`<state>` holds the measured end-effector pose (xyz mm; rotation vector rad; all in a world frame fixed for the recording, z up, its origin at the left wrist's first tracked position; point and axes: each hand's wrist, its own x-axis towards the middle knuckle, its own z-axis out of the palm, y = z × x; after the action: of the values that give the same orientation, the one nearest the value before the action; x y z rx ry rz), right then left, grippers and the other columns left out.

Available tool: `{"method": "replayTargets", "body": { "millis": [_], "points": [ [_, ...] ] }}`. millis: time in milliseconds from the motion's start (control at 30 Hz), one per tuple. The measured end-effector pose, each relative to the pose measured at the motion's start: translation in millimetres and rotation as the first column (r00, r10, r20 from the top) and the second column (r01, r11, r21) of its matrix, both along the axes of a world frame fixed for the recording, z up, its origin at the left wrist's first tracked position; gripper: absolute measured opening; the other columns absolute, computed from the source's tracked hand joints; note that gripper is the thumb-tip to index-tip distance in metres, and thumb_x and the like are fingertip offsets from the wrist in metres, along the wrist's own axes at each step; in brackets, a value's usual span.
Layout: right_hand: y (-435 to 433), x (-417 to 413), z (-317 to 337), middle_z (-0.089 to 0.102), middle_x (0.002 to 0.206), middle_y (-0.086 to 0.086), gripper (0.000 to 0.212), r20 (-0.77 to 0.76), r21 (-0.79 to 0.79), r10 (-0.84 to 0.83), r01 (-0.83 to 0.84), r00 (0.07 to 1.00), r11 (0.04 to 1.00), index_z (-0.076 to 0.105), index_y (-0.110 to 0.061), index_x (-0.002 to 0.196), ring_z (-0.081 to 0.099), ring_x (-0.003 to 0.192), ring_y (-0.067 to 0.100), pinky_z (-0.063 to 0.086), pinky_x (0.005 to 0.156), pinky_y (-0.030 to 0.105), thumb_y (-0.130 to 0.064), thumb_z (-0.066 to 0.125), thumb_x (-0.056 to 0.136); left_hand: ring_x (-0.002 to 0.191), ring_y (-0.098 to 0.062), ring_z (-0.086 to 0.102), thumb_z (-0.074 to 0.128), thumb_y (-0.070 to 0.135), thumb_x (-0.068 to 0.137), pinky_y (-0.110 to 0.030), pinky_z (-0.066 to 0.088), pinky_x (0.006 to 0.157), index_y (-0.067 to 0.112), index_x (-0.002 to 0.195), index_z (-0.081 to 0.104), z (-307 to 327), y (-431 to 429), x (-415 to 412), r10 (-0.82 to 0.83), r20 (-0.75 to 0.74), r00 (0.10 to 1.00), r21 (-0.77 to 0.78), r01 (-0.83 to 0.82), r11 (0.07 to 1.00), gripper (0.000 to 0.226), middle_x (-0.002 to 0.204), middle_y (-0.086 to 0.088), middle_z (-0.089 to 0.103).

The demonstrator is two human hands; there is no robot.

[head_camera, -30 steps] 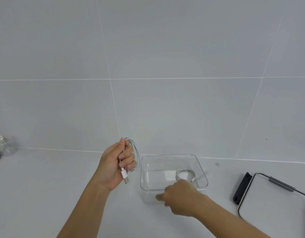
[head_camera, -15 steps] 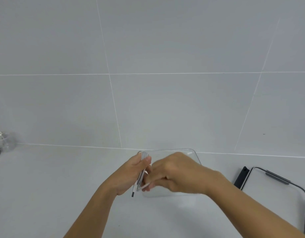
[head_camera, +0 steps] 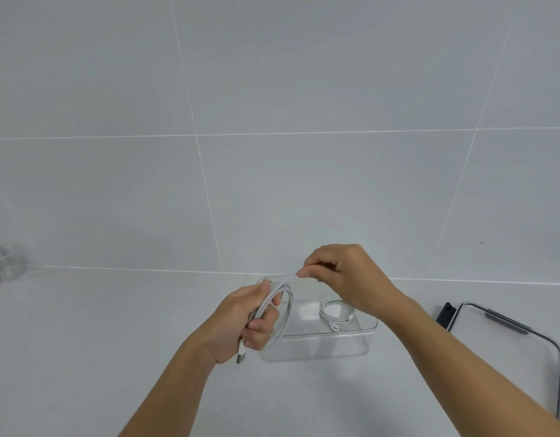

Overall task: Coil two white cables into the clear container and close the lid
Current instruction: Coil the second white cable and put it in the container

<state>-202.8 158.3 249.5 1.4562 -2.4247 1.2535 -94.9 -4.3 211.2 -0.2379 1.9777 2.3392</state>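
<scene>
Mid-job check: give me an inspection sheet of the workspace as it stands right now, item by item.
Surface: pale counter, bearing the container and lid.
Job's things: clear container open; lid off, lying to its right.
Clutter: glass object at the far left edge, cut off by the frame.
Hands: left hand grips a bundle of loops; right hand pinches one strand above the container.
Cables: first cable coiled inside the container; second cable looped between the hands, its plug hanging below the left hand.
Surroundings: grey tiled wall; nothing else seen.
</scene>
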Motion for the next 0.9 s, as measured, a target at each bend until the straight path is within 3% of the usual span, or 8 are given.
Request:
{"method": "replayTargets", "body": {
  "millis": [100, 267, 500, 600, 667, 767, 900],
  "points": [
    [1, -7, -6, 0.06, 0.061, -0.002, 0.021, 0.04, 0.037, -0.062, 0.061, 0.997, 0.997, 0.07, -0.009, 0.078, 0.048, 0.057, 0.011, 0.043, 0.062, 0.031, -0.029, 0.065, 0.084, 0.032, -0.006, 0.015, 0.038, 0.053, 0.08, -0.016, 0.013, 0.04, 0.011, 0.07, 0.045, -1, 0, 0, 0.014, -0.011, 1.0, 0.014, -0.014, 1.0, 0.044, 0.04, 0.005, 0.024],
    [3, -16, -19, 0.054, 0.057, -0.013, 0.019, 0.069, 0.107, -0.118, 0.111, 0.991, 0.988, 0.068, -0.014, 0.076, 0.047, 0.051, 0.004, 0.042, 0.061, 0.026, -0.03, 0.063, 0.086, 0.029, -0.005, 0.014, 0.051, 0.037, 0.078, -0.012, 0.014, 0.038, 0.013, 0.064, 0.039, -4, 0, -2, 0.094, -0.044, 0.995, 0.054, -0.091, 0.994, 0.03, 0.037, 0.008, 0.021],
    [9, -23, -28, 0.062, 0.071, -0.011, 0.008, 0.133, 0.194, -0.035, 0.008, 0.991, 0.981, 0.067, -0.02, 0.079, 0.051, 0.065, 0.002, 0.042, 0.069, 0.02, -0.021, 0.063, 0.086, 0.023, -0.001, 0.014, 0.06, 0.034, 0.081, -0.005, 0.018, 0.037, 0.019, 0.049, 0.043, -13, -7, -2, 0.08, -0.001, 0.997, 0.248, -0.078, 0.966, 0.04, 0.03, 0.011, 0.024],
    [7, -24, -34, 0.064, 0.079, -0.009, 0.009, 0.084, 0.208, -0.03, 0.012, 0.996, 0.978, 0.067, -0.021, 0.081, 0.054, 0.076, 0.008, 0.045, 0.078, 0.03, -0.025, 0.062, 0.087, 0.027, -0.006, 0.006, 0.08, 0.037, 0.061, -0.004, 0.022, 0.036, 0.019, 0.049, 0.045, -14, -6, -1, -0.008, -0.037, 0.999, 0.346, 0.02, 0.938, 0.041, 0.034, 0.01, 0.015],
    [6, -23, -37, 0.06, 0.08, -0.009, 0.01, 0.055, 0.194, -0.025, 0.014, 0.998, 0.981, 0.068, -0.018, 0.082, 0.054, 0.077, 0.009, 0.043, 0.075, 0.025, -0.024, 0.061, 0.087, 0.028, -0.008, 0.004, 0.088, 0.04, 0.05, -0.005, 0.021, 0.036, 0.018, 0.049, 0.045, -14, -4, 0, -0.024, -0.049, 0.999, 0.383, 0.041, 0.923, 0.048, 0.038, 0.007, 0.011],
    [4, -19, -43, 0.058, 0.081, -0.004, 0.011, 0.061, 0.174, -0.023, 0.012, 0.998, 0.985, 0.065, -0.015, 0.082, 0.052, 0.074, 0.013, 0.04, 0.07, 0.019, -0.022, 0.06, 0.088, 0.029, -0.009, 0.003, 0.09, 0.04, 0.045, -0.005, 0.018, 0.037, 0.018, 0.048, 0.045, -15, -1, 1, -0.013, -0.036, 0.999, 0.408, 0.026, 0.913, 0.05, 0.039, 0.007, 0.008],
    [0, -16, -56, 0.061, 0.081, 0.004, 0.013, 0.053, 0.218, -0.045, 0.032, 0.998, 0.975, 0.062, -0.012, 0.082, 0.052, 0.074, 0.017, 0.045, 0.074, 0.031, -0.021, 0.057, 0.091, 0.029, -0.009, 0.002, 0.09, 0.037, 0.045, -0.005, 0.016, 0.038, 0.018, 0.047, 0.044, -15, -1, 2, -0.015, -0.021, 1.0, 0.433, 0.022, 0.901, 0.05, 0.039, 0.007, 0.008]
  ]
}}
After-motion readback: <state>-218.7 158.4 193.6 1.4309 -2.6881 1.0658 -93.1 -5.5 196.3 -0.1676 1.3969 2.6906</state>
